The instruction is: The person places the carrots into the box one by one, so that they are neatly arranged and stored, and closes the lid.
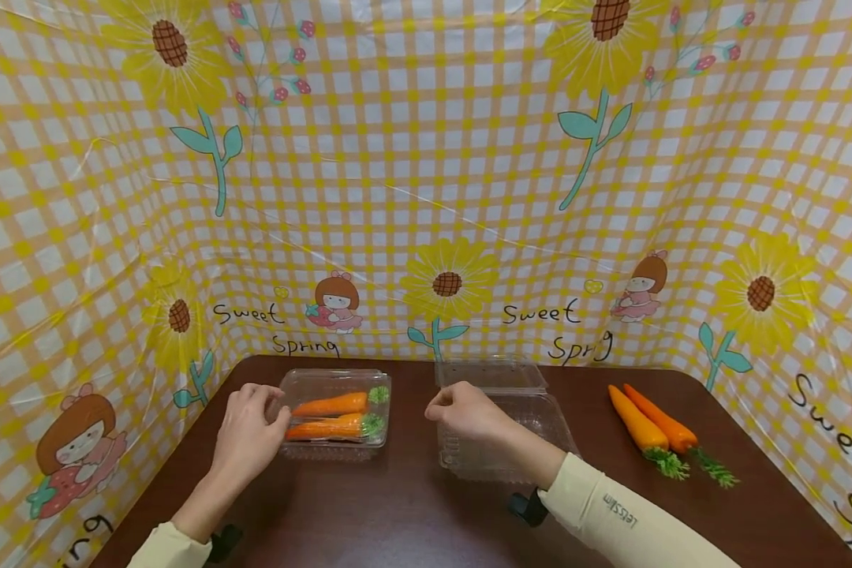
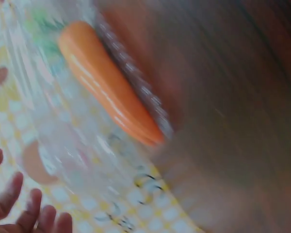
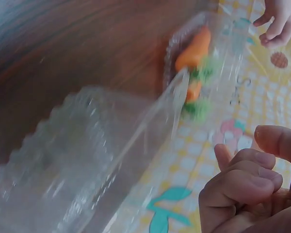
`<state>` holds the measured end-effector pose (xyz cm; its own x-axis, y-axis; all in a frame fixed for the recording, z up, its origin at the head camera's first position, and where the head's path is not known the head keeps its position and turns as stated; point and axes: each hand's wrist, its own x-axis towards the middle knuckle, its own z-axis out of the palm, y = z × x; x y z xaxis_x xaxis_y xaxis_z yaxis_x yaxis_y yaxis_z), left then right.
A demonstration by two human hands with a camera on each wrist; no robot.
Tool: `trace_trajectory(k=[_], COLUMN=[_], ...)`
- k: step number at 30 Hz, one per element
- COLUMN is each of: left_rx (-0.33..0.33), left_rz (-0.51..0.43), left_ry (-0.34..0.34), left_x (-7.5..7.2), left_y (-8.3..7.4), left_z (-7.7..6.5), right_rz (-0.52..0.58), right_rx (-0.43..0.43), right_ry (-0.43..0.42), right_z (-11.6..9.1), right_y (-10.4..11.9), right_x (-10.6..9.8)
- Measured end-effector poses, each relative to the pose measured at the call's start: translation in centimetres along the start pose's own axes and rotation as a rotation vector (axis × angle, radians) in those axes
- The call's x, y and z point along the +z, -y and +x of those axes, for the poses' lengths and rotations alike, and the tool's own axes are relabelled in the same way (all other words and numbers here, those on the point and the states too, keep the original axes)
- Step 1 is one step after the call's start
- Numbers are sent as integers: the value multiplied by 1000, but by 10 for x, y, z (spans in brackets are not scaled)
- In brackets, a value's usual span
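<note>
On the left of the table a clear plastic box [image 1: 305, 383] holds two orange carrots [image 1: 334, 405] with green tops. My left hand [image 1: 248, 430] is at the box's left side, fingers loosely bent; in the left wrist view its fingers [image 2: 31, 208] are spread with nothing between them. A second clear box [image 1: 547, 430] stands to the right, its lid [image 1: 490, 375] tilted up at the back. Over that box's left part is my right hand [image 1: 468, 410]. Its fingers [image 3: 245, 182] are loosely curled and hold nothing in the right wrist view, with the thumb apart.
Two more carrots [image 1: 642, 422] with green tops lie side by side on the right of the dark brown table [image 1: 369, 513]. A checked cloth [image 1: 433, 197] with sunflowers hangs behind the table and along both sides.
</note>
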<state>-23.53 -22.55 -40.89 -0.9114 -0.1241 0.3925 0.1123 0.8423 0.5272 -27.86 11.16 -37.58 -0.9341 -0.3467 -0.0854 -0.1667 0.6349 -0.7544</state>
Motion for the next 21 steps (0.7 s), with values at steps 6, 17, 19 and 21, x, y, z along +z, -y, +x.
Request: trace_trajectory(k=[6,17,19,21], left_rx=[225,349,355,367], left_rz=[-110,-265,-260,-249], left_ry=[19,271,312,349], left_x=[15,43,49,55], left_y=[-32,-86,-92,-97], left_z=[-5,-10,-11,-12], right_rz=[-28,-107,-107,-106], right_rx=[15,57,60,66], right_ry=[-72,-178,-186,-191], right_z=[-11,-32,-36,-41], right_y=[-14,-44,-50,-54], right_x=[-24,-58,-64,-70])
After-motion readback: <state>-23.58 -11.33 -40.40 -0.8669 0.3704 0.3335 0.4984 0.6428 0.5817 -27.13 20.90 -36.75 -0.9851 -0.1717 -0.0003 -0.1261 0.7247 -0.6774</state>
